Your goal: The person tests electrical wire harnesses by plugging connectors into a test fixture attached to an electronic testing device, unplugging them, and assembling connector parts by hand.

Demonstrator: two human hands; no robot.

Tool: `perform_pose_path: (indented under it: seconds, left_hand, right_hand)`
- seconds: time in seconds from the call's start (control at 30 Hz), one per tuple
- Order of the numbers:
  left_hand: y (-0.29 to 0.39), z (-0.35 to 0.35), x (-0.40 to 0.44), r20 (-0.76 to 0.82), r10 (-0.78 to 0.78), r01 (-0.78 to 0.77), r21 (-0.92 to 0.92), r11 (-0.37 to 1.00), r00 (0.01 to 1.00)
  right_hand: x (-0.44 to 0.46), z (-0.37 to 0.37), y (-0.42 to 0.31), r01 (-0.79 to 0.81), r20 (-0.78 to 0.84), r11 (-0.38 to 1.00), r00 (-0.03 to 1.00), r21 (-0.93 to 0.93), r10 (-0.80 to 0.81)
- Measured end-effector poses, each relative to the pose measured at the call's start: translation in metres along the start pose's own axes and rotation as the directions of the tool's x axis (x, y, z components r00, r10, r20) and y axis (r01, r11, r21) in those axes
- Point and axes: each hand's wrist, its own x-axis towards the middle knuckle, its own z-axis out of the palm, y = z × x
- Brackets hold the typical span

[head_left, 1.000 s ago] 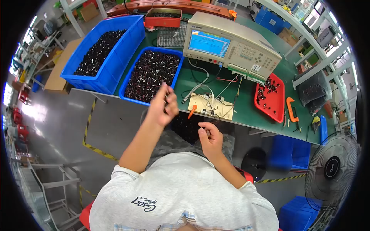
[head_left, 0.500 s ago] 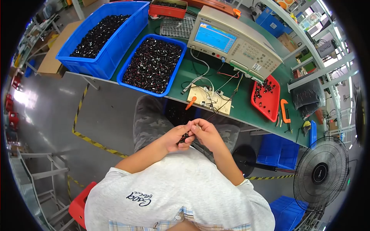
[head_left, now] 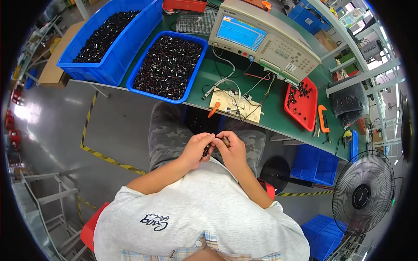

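Above my lap, my left hand [head_left: 196,150] is closed around several small black electronic components [head_left: 206,150], which show between its curled fingers. My right hand [head_left: 233,152] is beside it, thumb and fingers pinched, with the fingertips of both hands meeting. A small dark bit shows within the right fingers, too covered to make out. Just ahead, on the table edge, lies a pale wooden test board [head_left: 226,102] with wires and an orange-handled clamp [head_left: 214,109]. Its leads run to a bench meter [head_left: 265,43] with a lit blue screen.
A shallow blue tray [head_left: 188,92] and a deep blue bin [head_left: 114,71] hold many black components. On the green table [head_left: 278,124], a red tray [head_left: 310,115] holds several loose ones, near an orange C-clamp [head_left: 322,119]. A fan [head_left: 362,195] stands at right.
My hands stay together over my lap; the right fingers have shifted slightly, and a dark bit now shows among them. The view has tilted a little, moving the table upward.
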Motion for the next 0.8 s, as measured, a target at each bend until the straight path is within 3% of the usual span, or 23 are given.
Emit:
perform_pose_path:
  seconds: [0.17, 0.27, 0.3, 0.4, 0.63, 0.8]
  left_hand:
    - [0.002, -0.004, 0.005, 0.048, -0.129, 0.137, -0.230, 0.963, 0.990]
    - [0.000, -0.010, 0.010, 0.095, -0.179, 0.201, -0.361, 0.911, 0.979]
    - [-0.001, -0.015, 0.014, 0.106, -0.173, 0.200, -0.371, 0.907, 0.979]
    - [0.001, -0.020, 0.017, 0.152, -0.162, 0.212, -0.424, 0.880, 0.975]
    - [-0.002, -0.031, 0.013, 0.142, -0.109, 0.155, -0.362, 0.919, 0.984]
    - [-0.001, -0.031, 0.007, 0.030, -0.040, 0.046, -0.243, 0.969, 0.999]
  right_hand:
    - [0.006, 0.001, -0.006, -0.018, 0.081, 1.000, 0.997, -0.013, 0.019]
    - [0.008, 0.008, 0.003, -0.113, 0.144, 0.886, 0.988, 0.450, 0.052]
    - [0.011, 0.000, 0.008, -0.099, 0.208, 0.926, 0.978, 0.364, 0.023]
    - [0.011, -0.006, 0.002, -0.273, 0.318, 0.808, 0.941, 0.523, 0.112]
    - [0.013, 0.005, 0.003, -0.343, 0.420, 0.743, 0.903, 0.575, 0.091]
    - [0.019, 0.005, 0.006, -0.484, 0.568, 0.699, 0.812, 0.526, 0.134]
